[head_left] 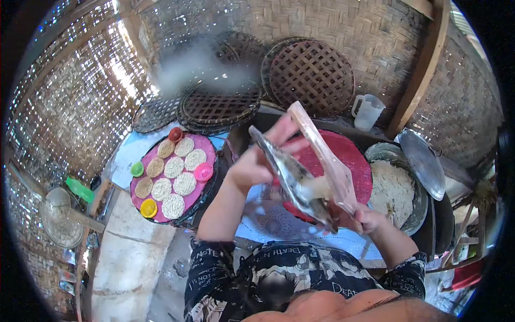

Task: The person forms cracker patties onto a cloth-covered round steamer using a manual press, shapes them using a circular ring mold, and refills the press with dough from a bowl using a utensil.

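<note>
A hinged wooden press stands partly open between my hands, its pale wooden board [327, 153] on the right and its shiny metal-faced half [289, 174] on the left. Between the halves a pale lump of dough [315, 188] shows, blurred. My left hand [255, 166] is at the metal-faced half, thumb on the near side and blurred fingers reaching past its edge. My right hand [372, 220] is closed round the lower end of the press. Behind it lies a round tray with a red-pink cover [357, 161]. A metal basin [424, 206] of pale dough [391, 188] is at the right.
On the left, a pink-covered round tray [208, 146] bears several noodle-like discs [173, 167] and small coloured rings [204, 172]. Woven trays [311, 75] lean on the bamboo wall. A plastic jug [369, 112] stands at the back right, near a metal lid [422, 161].
</note>
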### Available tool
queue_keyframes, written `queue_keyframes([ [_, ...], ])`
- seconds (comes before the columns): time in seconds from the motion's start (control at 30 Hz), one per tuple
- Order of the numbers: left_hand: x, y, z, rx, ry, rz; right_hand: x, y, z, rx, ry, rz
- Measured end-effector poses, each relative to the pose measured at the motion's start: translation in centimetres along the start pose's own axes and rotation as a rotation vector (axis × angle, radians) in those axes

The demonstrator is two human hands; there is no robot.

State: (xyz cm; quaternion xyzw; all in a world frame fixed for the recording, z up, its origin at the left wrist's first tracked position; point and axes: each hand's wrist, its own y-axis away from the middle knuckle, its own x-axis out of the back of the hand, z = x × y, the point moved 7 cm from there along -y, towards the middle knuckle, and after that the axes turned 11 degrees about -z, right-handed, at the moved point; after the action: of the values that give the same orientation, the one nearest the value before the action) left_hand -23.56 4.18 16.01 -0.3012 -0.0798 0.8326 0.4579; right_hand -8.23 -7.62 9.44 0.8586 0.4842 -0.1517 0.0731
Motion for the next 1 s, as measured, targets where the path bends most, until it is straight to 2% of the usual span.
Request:
queue_keyframes([
  [0.03, -1.0, -0.5, 1.8, -0.222, 0.163, -0.301, -0.2, 0.0, 1.5, 0.012, -0.18, -0.016],
  [0.07, -3.1, -0.9, 3.2, -0.285, 0.192, -0.377, -0.8, -0.1, 2.3, 0.007, -0.274, -0.101],
  [0.13, -5.9, -1.2, 4.2, -0.39, 0.363, -0.703, -1.8, -0.3, 2.6, -0.006, -0.459, -0.265],
  [0.17, -6.5, -1.2, 4.3, -0.434, 0.341, -0.745, -1.9, 0.0, 2.5, -0.08, -0.407, -0.304],
  [0.2, -7.0, -1.0, 4.3, -0.478, 0.319, -0.787, -1.7, -0.4, 2.2, -0.289, -0.24, -0.15],
  [0.23, -6.3, -1.5, 4.0, -0.446, 0.301, -0.676, -1.9, -0.8, 0.9, -0.492, -0.068, 0.004],
  [0.3, -4.8, -2.1, 3.2, -0.367, 0.27, -0.461, 0.4, 2.1, 1.5, -0.317, -0.24, 0.062],
  [0.33, -3.0, -2.9, 2.7, -0.301, 0.265, -0.305, 0.5, 1.9, 0.6, -0.359, -0.239, 0.042],
  [0.4, 1.2, -3.9, 0.3, -0.3, 0.279, -0.253, 3.3, 2.7, 1.1, -0.343, -0.347, 0.088],
  [0.47, 4.5, -4.2, -2.2, -0.289, 0.316, -0.187, 4.5, 1.9, 0.3, -0.357, -0.322, 0.069],
  [0.57, 8.7, -4.4, -5.8, -0.356, 0.544, -0.091, 7.9, 1.9, 1.5, -0.429, -0.257, 0.134],
  [0.67, 10.9, -4.1, -7.8, -0.331, 0.775, -0.073, 10.1, 2.1, 1.7, -0.527, -0.152, 0.191],
  [0.7, 11.9, -4.0, -8.9, -0.303, 0.765, 0.074, 10.7, 2.2, 1.9, -0.542, -0.171, 0.18],
  [0.8, 12.7, -3.5, -9.7, -0.376, 0.799, 0.094, 11.7, 2.3, 1.9, -0.6, -0.122, 0.186],
  [0.83, 12.8, -3.2, -9.8, -0.376, 0.779, 0.182, 11.9, 2.1, 2.0, -0.602, -0.121, 0.196],
  [1.0, 14.2, -1.3, -9.7, -0.36, 0.733, 0.297, 12.1, 1.2, 3.0, -0.608, -0.083, 0.235],
])
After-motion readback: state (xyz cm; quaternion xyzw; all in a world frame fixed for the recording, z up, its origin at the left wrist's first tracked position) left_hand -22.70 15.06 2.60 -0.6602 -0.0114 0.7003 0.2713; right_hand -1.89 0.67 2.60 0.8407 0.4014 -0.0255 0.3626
